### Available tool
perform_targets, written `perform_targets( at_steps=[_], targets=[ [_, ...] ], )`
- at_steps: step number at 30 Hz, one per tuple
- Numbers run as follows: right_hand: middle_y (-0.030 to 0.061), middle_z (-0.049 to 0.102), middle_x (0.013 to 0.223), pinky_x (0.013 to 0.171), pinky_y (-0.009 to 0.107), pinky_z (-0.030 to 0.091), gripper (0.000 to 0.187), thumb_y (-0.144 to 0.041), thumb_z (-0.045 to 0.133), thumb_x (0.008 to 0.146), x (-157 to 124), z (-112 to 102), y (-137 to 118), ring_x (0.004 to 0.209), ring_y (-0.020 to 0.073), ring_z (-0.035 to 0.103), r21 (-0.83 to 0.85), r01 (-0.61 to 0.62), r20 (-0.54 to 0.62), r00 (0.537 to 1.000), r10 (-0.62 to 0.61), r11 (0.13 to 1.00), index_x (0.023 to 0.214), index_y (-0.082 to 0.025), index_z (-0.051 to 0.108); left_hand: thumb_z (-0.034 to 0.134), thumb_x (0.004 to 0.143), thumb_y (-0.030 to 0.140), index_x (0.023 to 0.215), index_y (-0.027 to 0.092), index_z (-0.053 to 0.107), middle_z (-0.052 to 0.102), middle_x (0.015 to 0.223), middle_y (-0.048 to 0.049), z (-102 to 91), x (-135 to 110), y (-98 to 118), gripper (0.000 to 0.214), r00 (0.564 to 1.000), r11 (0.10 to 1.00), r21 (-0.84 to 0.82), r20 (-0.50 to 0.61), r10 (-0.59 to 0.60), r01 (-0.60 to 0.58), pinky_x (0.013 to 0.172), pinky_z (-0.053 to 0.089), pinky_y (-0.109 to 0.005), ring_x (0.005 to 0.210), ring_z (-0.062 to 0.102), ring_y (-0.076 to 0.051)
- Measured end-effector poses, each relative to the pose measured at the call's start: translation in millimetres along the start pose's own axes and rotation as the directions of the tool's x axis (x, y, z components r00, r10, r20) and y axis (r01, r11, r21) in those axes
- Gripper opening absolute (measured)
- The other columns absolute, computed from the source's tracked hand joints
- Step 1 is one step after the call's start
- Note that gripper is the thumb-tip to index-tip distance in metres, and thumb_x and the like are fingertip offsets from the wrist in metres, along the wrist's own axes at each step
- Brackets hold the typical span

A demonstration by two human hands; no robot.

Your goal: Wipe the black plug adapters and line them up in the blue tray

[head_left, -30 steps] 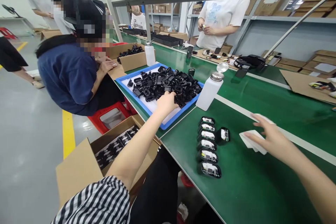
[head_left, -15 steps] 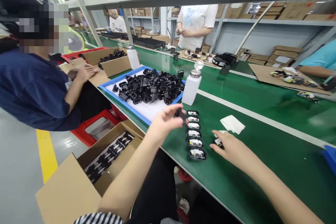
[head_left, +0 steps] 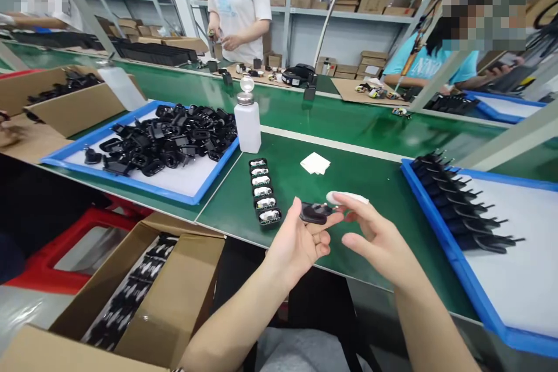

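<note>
My left hand (head_left: 300,244), palm up, holds a black plug housing (head_left: 314,213) between thumb and fingers, its pins pointing right. My right hand (head_left: 375,235) is close beside it, fingertips near the pins and thumb spread apart. Along its upper fingers lies a white piece (head_left: 349,197); whether it is worn or held, I cannot tell. Left of my hands, a row of open black housings (head_left: 263,192) with white parts inside stands on the green bench. A folded white cloth (head_left: 315,163) lies beyond my hands.
Left, a blue-rimmed tray (head_left: 198,195) carries a heap of black plug parts (head_left: 174,133); a white pump bottle (head_left: 248,128) stands beside it. Right, another blue-rimmed tray (head_left: 492,319) holds a row of plugs (head_left: 462,203). A carton (head_left: 187,279) sits below the bench edge. Co-workers are across the bench.
The view has turned right, bringing the right tray into sight. My hands have come together, and the left has moved away from the heap with the plug housing.
</note>
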State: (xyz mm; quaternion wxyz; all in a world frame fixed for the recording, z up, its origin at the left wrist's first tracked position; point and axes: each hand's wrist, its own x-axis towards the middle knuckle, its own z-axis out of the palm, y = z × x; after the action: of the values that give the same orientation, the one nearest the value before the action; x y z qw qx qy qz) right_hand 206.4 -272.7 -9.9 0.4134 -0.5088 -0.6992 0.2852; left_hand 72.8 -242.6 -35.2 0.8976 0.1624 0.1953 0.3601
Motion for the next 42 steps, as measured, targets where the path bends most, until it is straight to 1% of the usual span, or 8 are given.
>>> perform_targets(
  at_steps=[3, 6, 8, 11, 17, 22, 31, 42],
  targets=[
    [0.0041, 0.053, 0.084, 0.067, 0.029, 0.042, 0.02, -0.035, 0.055, 0.067, 7.4, 2.5, 2.4, 0.077, 0.0187, 0.05, 0.097, -0.124, -0.1, 0.986, 0.133, 0.988, 0.08, -0.019, 0.057, 0.027, 0.074, 0.056, 0.09, 0.011, 0.053, 0.059, 0.083, -0.0111, 2.9, -5.1, -4.7, 0.054, 0.996, 0.93, 0.356, 0.028, 0.085, -0.089, 0.049, 0.038, -0.021, 0.05, 0.047, -0.008],
    [0.0012, 0.049, 0.058, 0.048, 0.024, 0.038, 0.026, -0.04, 0.051, 0.069, 13.6, 1.9, 13.4, 0.053, 0.0126, 0.046, 0.349, -0.253, -0.062, 0.955, 0.292, 0.902, 0.06, -0.016, 0.051, 0.038, 0.073, 0.049, 0.105, 0.015, 0.045, 0.054, 0.096, -0.0097, -0.5, -10.3, -8.5, 0.047, 0.897, 0.508, 0.833, -0.032, 0.441, -0.22, 0.063, 0.04, -0.026, 0.069, 0.051, -0.014],
    [-0.0006, 0.044, 0.051, 0.042, 0.023, 0.034, 0.031, -0.044, 0.049, 0.069, 15.4, 0.0, 22.3, 0.045, 0.0107, 0.041, 0.456, -0.323, 0.009, 0.933, 0.359, 0.829, 0.059, -0.015, 0.048, 0.049, 0.068, 0.041, 0.111, 0.017, 0.039, 0.05, 0.103, -0.0087, -6.1, -8.5, -10.8, 0.05, 0.809, 0.198, 0.972, -0.017, 0.588, -0.123, 0.069, 0.039, -0.027, 0.075, 0.05, -0.015],
    [0.0017, 0.051, 0.062, 0.049, 0.025, 0.039, 0.025, -0.04, 0.05, 0.068, 15.0, -0.9, 33.7, 0.054, 0.0134, 0.047, 0.352, -0.281, -0.07, 0.943, 0.324, 0.893, 0.069, -0.015, 0.052, 0.056, 0.063, 0.035, 0.11, 0.015, 0.04, 0.052, 0.096, -0.0076, -15.9, 2.7, -13.3, 0.054, 0.837, 0.02, 1.0, -0.02, 0.547, 0.012, 0.065, 0.04, -0.027, 0.067, 0.051, -0.014],
    [0.0013, 0.056, 0.09, 0.076, 0.031, 0.039, 0.016, -0.027, 0.046, 0.072, 11.1, 5.4, 43.5, 0.084, 0.0176, 0.049, -0.144, -0.032, -0.039, 0.999, 0.026, 0.989, 0.083, -0.021, 0.055, 0.052, 0.066, 0.03, 0.094, 0.019, 0.051, 0.048, 0.051, 0.0043, -27.2, 18.3, -7.6, 0.031, 0.9, 0.027, 0.999, -0.027, 0.436, 0.017, 0.053, 0.037, -0.022, 0.051, 0.047, -0.011],
    [0.0013, 0.055, 0.092, 0.076, 0.03, 0.04, 0.015, -0.023, 0.043, 0.075, 10.5, 10.2, 42.0, 0.087, 0.0177, 0.049, -0.296, 0.044, 0.082, 0.996, -0.02, 0.954, 0.085, -0.022, 0.055, 0.056, 0.062, 0.023, 0.095, 0.019, 0.051, 0.054, 0.085, -0.001, -31.3, 17.5, -4.0, 0.034, 0.901, 0.122, 0.988, 0.032, 0.433, -0.094, 0.057, 0.041, -0.02, 0.053, 0.047, -0.006],
    [0.0006, 0.055, 0.096, 0.077, 0.031, 0.041, 0.021, -0.024, 0.048, 0.075, 16.3, -1.7, 41.0, 0.089, 0.0181, 0.05, -0.349, 0.071, 0.217, 0.976, 0.007, 0.934, 0.095, -0.022, 0.053, 0.053, 0.066, 0.019, 0.093, 0.02, 0.051, 0.052, 0.09, -0.0004, -29.6, 15.6, -6.6, 0.027, 0.88, -0.014, 0.996, 0.088, 0.467, -0.093, 0.059, 0.043, -0.019, 0.056, 0.05, -0.007],
    [-0.0005, 0.056, 0.097, 0.076, 0.028, 0.04, 0.023, -0.019, 0.054, 0.072, 14.0, -0.3, 41.6, 0.087, 0.0173, 0.051, -0.363, 0.005, 0.165, 0.985, 0.059, 0.932, 0.094, -0.021, 0.054, 0.053, 0.067, 0.023, 0.101, 0.018, 0.048, 0.055, 0.086, -0.0033, -26.5, 12.9, 0.5, 0.034, 0.915, -0.114, 0.991, 0.107, 0.389, -0.067, 0.061, 0.044, -0.022, 0.059, 0.054, -0.01]
  ],
)
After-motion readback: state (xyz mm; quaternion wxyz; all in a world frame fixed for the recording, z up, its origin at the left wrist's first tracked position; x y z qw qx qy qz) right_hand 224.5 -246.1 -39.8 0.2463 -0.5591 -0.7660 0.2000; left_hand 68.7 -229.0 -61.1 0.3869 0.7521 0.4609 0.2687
